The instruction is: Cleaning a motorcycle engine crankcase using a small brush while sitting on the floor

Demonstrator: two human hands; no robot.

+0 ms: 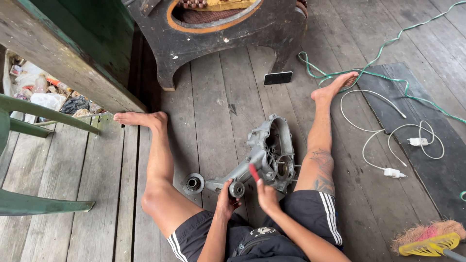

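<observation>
A person is sitting on a wooden plank floor (213,106) with legs spread wide. The left hand (226,198) is gripping the near end of a big grey metal engine case (266,156), which is lying on the floor between the legs. The right hand (266,194) is closing its fingers around a small red tool (254,172), just beside the case. A round grey metal gear part (193,183) is lying left of the left hand. White charger cables (398,140) are lying far to the right.
</observation>
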